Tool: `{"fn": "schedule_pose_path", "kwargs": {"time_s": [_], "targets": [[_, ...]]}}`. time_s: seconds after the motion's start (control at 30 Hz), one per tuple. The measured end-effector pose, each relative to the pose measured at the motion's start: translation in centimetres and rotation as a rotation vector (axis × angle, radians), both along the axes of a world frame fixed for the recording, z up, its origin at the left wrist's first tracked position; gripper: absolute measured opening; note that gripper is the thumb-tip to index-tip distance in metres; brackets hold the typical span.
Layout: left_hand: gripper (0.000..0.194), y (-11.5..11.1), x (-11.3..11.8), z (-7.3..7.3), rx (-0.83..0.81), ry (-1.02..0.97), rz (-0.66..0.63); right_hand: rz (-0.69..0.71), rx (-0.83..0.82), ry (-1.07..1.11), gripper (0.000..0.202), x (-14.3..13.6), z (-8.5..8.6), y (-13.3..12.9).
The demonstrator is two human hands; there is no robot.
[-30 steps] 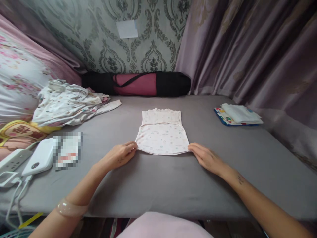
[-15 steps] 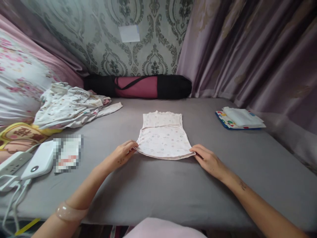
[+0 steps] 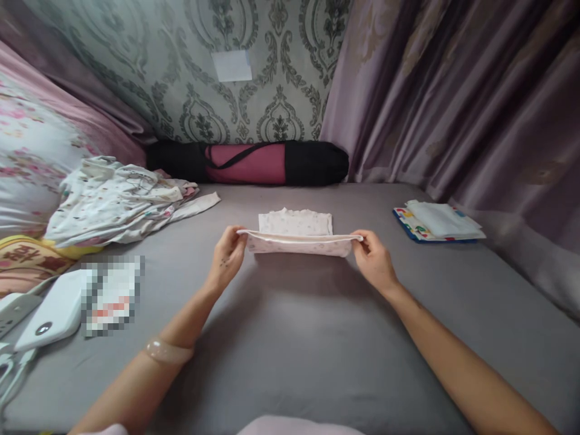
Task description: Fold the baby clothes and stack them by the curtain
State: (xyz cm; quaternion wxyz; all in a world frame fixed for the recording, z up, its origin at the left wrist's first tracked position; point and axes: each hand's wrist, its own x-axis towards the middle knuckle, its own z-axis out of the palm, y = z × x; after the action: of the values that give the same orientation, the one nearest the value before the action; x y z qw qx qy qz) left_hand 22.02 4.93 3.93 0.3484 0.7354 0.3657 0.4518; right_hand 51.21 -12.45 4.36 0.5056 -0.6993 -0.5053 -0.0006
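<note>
A small white baby shirt (image 3: 296, 223) with a faint print lies on the grey sheet, its sides tucked inward and its top part flat. My left hand (image 3: 229, 254) pinches the left corner of its hem, and my right hand (image 3: 374, 260) pinches the right corner. Between them the hem edge is stretched nearly straight and lifted off the sheet, so the lower part of the shirt bends upward. My fingertips are closed on the fabric at both ends.
Crumpled printed clothes (image 3: 113, 193) lie at the left by a floral pillow. A white power bank (image 3: 58, 308) and a power strip (image 3: 16, 311) are nearer. A black and maroon bag (image 3: 247, 163) lies along the wall. Folded clothes (image 3: 439, 220) sit at the right.
Both hands have raised the shirt's hem from the sheet and carried it away from me, toward its top part. The view has shifted slightly.
</note>
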Motion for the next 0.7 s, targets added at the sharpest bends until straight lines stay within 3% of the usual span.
{"fn": "schedule_pose_path", "kwargs": {"time_s": [0.17, 0.33, 0.53, 0.7], "targets": [[0.016, 2.5, 4.4, -0.1, 0.032, 0.013, 0.172, -0.170, 0.068, -0.008, 0.025, 0.7, -0.4, 5.5], [0.018, 5.7, 7.1, -1.6, 0.044, 0.090, 0.249, -0.243, 0.023, -0.028, 0.028, 1.9, -1.8, 9.9], [0.024, 8.5, 8.3, -4.0, 0.065, 0.230, 0.238, -0.277, -0.201, -0.043, 0.030, 3.1, -3.2, 12.0], [0.026, 9.2, 8.7, -4.5, 0.033, 0.480, 0.243, -0.306, -0.472, -0.091, 0.030, 3.5, -3.6, 12.5]]}}
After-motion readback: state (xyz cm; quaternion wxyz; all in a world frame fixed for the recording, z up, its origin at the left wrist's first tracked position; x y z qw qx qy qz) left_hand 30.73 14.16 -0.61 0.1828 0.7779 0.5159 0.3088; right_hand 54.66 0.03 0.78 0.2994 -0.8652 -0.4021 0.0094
